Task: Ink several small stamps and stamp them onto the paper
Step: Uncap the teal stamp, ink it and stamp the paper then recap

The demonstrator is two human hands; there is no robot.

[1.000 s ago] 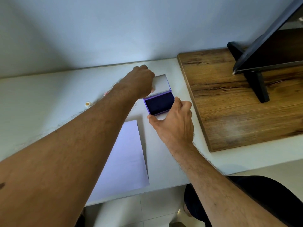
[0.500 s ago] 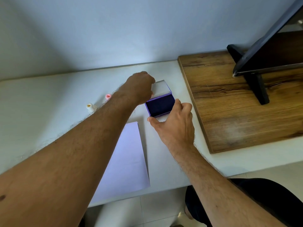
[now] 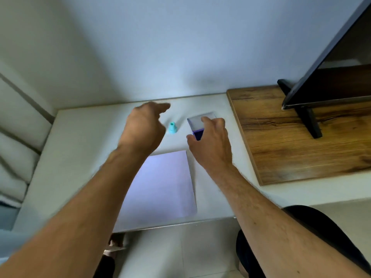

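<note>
A white sheet of paper lies on the white table near its front edge. Beyond it sits an open ink pad with a clear lid and dark purple ink. My right hand rests over the pad's near part, thumb against its left side. A small teal stamp stands upright just left of the pad. My left hand hovers left of the stamp, blurred, forefinger stretched out, holding nothing. Other stamps are hidden behind my left arm.
A wooden board lies on the table's right side and carries a dark screen on a black stand. The wall runs close behind the table. Pale cushions lie at the far left.
My left hand has let go of the ink pad's lid and lifted away to the left. The teal stamp has come into sight. The view has tilted; my right hand stays on the pad.
</note>
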